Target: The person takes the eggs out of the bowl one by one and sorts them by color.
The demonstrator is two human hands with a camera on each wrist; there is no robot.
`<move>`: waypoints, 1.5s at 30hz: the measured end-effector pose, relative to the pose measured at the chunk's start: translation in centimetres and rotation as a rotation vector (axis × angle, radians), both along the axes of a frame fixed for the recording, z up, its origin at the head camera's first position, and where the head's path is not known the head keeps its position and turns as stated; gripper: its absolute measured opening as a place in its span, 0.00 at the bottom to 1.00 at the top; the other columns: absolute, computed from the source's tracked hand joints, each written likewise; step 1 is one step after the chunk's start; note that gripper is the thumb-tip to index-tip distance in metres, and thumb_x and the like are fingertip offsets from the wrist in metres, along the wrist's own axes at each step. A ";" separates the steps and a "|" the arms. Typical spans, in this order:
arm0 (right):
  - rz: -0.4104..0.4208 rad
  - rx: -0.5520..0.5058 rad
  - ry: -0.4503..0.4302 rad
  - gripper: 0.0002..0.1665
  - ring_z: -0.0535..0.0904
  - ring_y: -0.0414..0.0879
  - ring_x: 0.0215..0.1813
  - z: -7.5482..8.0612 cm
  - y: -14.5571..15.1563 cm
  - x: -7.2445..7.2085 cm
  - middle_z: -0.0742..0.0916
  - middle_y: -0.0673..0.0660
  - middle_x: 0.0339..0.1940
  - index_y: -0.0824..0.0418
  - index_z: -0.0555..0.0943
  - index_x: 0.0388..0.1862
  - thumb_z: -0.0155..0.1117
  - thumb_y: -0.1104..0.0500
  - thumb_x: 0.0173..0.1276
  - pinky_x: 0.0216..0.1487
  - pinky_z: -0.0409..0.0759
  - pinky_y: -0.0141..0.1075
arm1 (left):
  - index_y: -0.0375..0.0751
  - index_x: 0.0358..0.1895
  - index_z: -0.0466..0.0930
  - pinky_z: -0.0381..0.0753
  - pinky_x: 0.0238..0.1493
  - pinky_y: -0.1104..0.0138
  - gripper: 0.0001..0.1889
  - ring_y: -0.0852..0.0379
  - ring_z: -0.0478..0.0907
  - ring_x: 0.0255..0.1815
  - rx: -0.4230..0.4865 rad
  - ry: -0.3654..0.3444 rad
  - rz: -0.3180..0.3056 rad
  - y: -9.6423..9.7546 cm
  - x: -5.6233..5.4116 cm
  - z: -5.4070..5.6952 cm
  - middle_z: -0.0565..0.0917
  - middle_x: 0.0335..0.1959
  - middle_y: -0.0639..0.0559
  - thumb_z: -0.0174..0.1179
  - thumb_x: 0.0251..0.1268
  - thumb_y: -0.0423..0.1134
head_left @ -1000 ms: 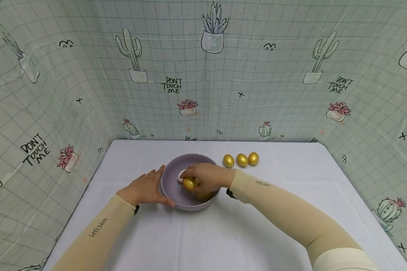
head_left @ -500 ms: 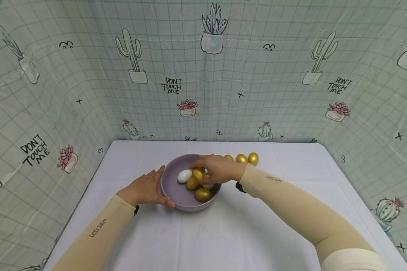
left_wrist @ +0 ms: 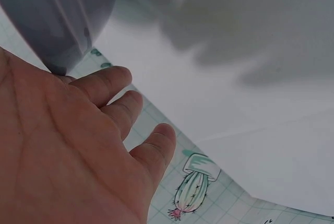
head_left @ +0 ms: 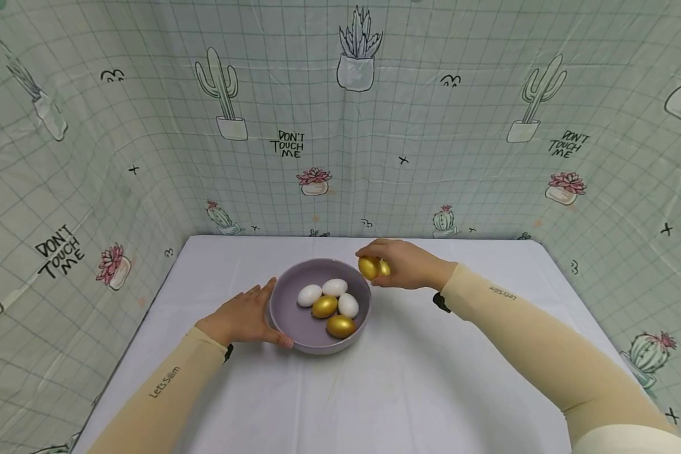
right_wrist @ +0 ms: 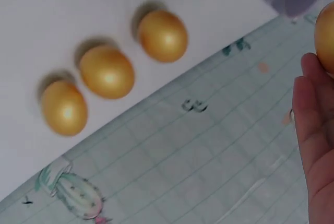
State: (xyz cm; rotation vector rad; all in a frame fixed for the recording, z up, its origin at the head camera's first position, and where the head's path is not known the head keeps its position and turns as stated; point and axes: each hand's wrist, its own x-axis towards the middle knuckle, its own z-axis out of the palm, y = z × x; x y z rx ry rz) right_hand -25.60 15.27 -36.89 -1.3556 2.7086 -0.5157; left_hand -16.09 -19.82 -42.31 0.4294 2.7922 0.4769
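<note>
My left hand rests against the outer left side of a purple bowl, thumb and forefinger spread along its wall. In the left wrist view its other fingers extend loosely beside the bowl. A golden egg is pinched between the thumb and fingers of my right hand, raised just past the bowl's right rim. Inside the bowl lie a white egg, two more white eggs and two golden ones. The right wrist view catches the held egg at its edge.
Three golden eggs, one of them the middle egg, sit in a row on the white tabletop; the right hand mostly covers them in the head view. A patterned cloth encloses the back and sides.
My right hand has lifted a golden egg out of the bowl and carried it right, past the rim, uncovering the eggs inside. My left hand has stayed at the bowl.
</note>
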 end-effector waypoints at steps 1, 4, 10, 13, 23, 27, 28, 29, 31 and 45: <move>-0.015 -0.008 0.010 0.33 0.78 0.44 0.52 0.0 0.6 -0.2 0.82 0.50 0.57 0.58 0.77 0.66 0.76 0.57 0.61 0.55 0.78 0.41 | 0.29 0.79 0.45 0.55 0.71 0.41 0.77 0.30 0.56 0.74 -0.002 -0.001 -0.001 0.0 0.0 0.0 0.60 0.74 0.30 0.71 0.31 0.78; -0.061 -0.030 0.023 0.34 0.79 0.45 0.49 0.2 2.5 -0.6 0.82 0.52 0.55 0.60 0.76 0.66 0.76 0.59 0.61 0.51 0.79 0.42 | 0.29 0.79 0.44 0.55 0.71 0.41 0.77 0.30 0.56 0.74 -0.002 -0.001 -0.003 -0.1 0.0 -0.1 0.60 0.74 0.30 0.71 0.31 0.78; -0.169 -0.033 -0.019 0.35 0.78 0.49 0.52 0.1 5.8 -1.6 0.82 0.54 0.56 0.62 0.75 0.67 0.75 0.59 0.62 0.53 0.79 0.45 | 0.28 0.78 0.44 0.56 0.71 0.40 0.77 0.30 0.56 0.74 0.001 0.007 -0.008 -0.1 0.0 -0.1 0.60 0.74 0.29 0.71 0.31 0.78; -0.240 -0.005 -0.046 0.34 0.78 0.51 0.54 -0.4 7.4 -2.1 0.82 0.55 0.57 0.62 0.75 0.67 0.74 0.59 0.63 0.52 0.80 0.46 | 0.28 0.78 0.44 0.56 0.71 0.40 0.76 0.30 0.56 0.74 0.004 0.007 -0.007 -0.1 0.1 -0.1 0.60 0.74 0.29 0.71 0.32 0.77; -0.332 0.002 -0.058 0.35 0.80 0.57 0.52 -2.4 11.3 -3.6 0.82 0.62 0.56 0.69 0.74 0.66 0.74 0.64 0.61 0.48 0.83 0.46 | 0.28 0.78 0.44 0.55 0.71 0.40 0.76 0.30 0.55 0.74 0.012 -0.009 -0.005 0.0 0.2 0.3 0.60 0.74 0.29 0.72 0.33 0.76; -0.372 -0.001 -0.062 0.35 0.80 0.57 0.51 -3.4 12.4 -4.1 0.83 0.63 0.54 0.71 0.74 0.65 0.74 0.65 0.59 0.50 0.82 0.48 | 0.28 0.78 0.44 0.55 0.71 0.40 0.75 0.30 0.55 0.74 0.011 -0.007 -0.010 0.0 0.2 0.5 0.60 0.74 0.29 0.71 0.34 0.76; -0.385 0.003 -0.071 0.35 0.80 0.58 0.51 -3.7 12.7 -4.2 0.83 0.64 0.55 0.71 0.74 0.65 0.74 0.65 0.59 0.51 0.81 0.49 | 0.28 0.78 0.44 0.55 0.71 0.40 0.75 0.30 0.55 0.74 0.011 -0.007 -0.010 0.1 0.3 0.5 0.59 0.74 0.29 0.72 0.34 0.76; -0.399 0.009 -0.078 0.35 0.80 0.58 0.51 -4.0 12.9 -4.3 0.83 0.65 0.55 0.71 0.74 0.65 0.75 0.64 0.59 0.52 0.81 0.50 | 0.28 0.78 0.44 0.55 0.71 0.40 0.75 0.30 0.55 0.74 0.012 -0.007 -0.011 0.1 0.3 0.5 0.59 0.74 0.29 0.71 0.34 0.76; -0.428 0.023 -0.092 0.35 0.79 0.58 0.52 -4.6 13.4 -4.6 0.82 0.65 0.56 0.71 0.74 0.65 0.75 0.64 0.59 0.54 0.79 0.52 | 0.28 0.78 0.44 0.55 0.71 0.40 0.75 0.30 0.55 0.74 0.013 -0.007 -0.011 0.0 0.3 0.4 0.59 0.74 0.29 0.72 0.34 0.76; -0.514 0.094 -0.145 0.34 0.77 0.63 0.55 -7.4 14.2 -5.5 0.82 0.70 0.57 0.72 0.74 0.65 0.69 0.64 0.60 0.61 0.72 0.58 | 0.30 0.79 0.44 0.55 0.71 0.41 0.76 0.31 0.55 0.75 0.013 -0.011 -0.007 0.0 0.0 0.0 0.58 0.76 0.32 0.71 0.33 0.77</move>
